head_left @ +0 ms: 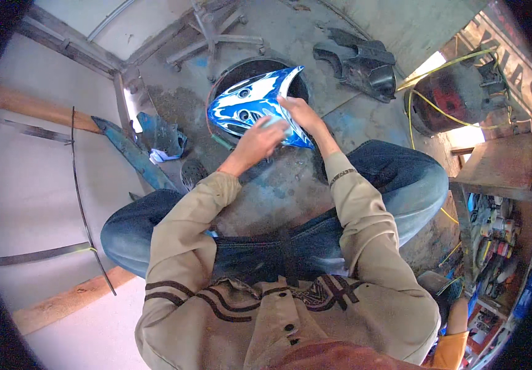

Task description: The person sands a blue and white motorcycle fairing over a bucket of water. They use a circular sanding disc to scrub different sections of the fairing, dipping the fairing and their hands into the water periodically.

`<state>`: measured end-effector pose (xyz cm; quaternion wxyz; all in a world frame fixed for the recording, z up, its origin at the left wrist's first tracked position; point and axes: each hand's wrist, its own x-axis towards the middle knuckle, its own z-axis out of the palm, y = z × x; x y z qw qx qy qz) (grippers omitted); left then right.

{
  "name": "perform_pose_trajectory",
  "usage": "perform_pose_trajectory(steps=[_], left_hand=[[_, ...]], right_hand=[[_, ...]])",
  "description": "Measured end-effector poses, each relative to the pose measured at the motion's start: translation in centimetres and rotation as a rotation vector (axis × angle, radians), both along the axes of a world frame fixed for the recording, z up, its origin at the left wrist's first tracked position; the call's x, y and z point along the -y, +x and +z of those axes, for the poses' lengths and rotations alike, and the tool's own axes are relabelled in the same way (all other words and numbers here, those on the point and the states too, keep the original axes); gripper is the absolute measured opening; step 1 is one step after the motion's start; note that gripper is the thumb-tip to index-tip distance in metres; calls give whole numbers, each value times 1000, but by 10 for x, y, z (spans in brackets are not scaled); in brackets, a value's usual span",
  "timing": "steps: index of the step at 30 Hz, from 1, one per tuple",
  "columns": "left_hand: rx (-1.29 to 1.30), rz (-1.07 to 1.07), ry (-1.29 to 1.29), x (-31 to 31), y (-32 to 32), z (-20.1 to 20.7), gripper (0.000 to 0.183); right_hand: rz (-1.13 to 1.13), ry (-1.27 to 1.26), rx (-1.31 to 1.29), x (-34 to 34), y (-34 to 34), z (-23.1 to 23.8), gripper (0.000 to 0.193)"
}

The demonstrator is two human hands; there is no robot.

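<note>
A glossy blue-and-white painted fairing panel, with round holes along its face, lies tilted over a dark round tub. My right hand grips the panel's right edge, fingers bent over the rim. Against the lower face of the panel, my left hand is closed round something pale and bluish; motion blur hides its kind. Much of the tub is concealed beneath the panel.
Black moulded plastic parts lie at the far right, near a dark cylindrical tank wrapped by a yellow hose. A wheeled stand base stands beyond the tub. Blue-stained scraps lie left. Another person's orange sleeve shows beside cluttered shelves.
</note>
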<state>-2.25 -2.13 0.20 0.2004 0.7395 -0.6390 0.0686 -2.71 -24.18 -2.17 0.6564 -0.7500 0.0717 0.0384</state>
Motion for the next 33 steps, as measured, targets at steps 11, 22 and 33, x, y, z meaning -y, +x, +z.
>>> perform_pose_trajectory(steps=[11, 22, 33], left_hand=[[57, 191, -91, -1, 13, 15, 22], [32, 299, -98, 3, 10, 11, 28], [73, 239, -130, 3, 3, 5, 32]], right_hand=[[-9, 27, 15, -4, -2, 8, 65], [20, 76, 27, -6, 0, 3, 67], [21, -16, 46, -5, -3, 2, 66]])
